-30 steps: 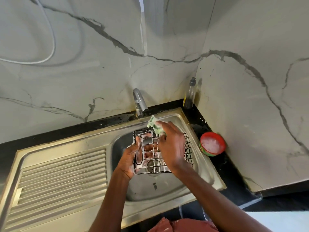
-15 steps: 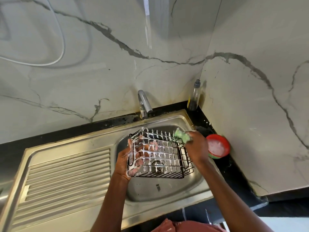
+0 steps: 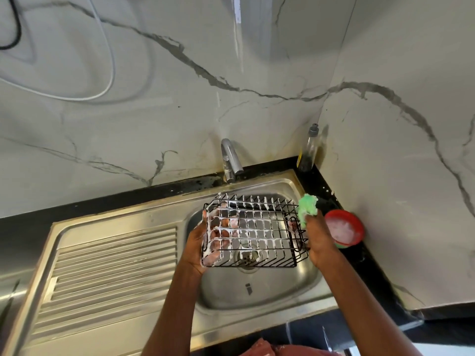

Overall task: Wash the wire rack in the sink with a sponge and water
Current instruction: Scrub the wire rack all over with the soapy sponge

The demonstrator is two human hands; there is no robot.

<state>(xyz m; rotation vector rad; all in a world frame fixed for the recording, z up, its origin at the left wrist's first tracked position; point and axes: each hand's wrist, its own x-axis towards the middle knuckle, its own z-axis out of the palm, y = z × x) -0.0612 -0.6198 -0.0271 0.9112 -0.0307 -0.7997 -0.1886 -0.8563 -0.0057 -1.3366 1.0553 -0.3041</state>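
A black wire rack [image 3: 253,232], streaked with white foam, hangs over the steel sink basin [image 3: 259,289]. My left hand [image 3: 203,242] grips its left end, fingers curled through the wires. My right hand [image 3: 317,240] holds a green soapy sponge [image 3: 306,208] at the rack's right end, with the sponge sticking up above the top right corner. The drain shows through the wires below the rack. No water runs from the tap [image 3: 230,159].
A red bowl of soapy water [image 3: 344,228] sits on the black counter right of the sink. A clear bottle [image 3: 308,150] stands in the back corner. The ribbed draining board [image 3: 110,265] lies to the left. Marble walls close in behind and on the right.
My right hand with the sponge has slid from the rack's middle top to its right end. The rack has swung round so its long side now faces me.
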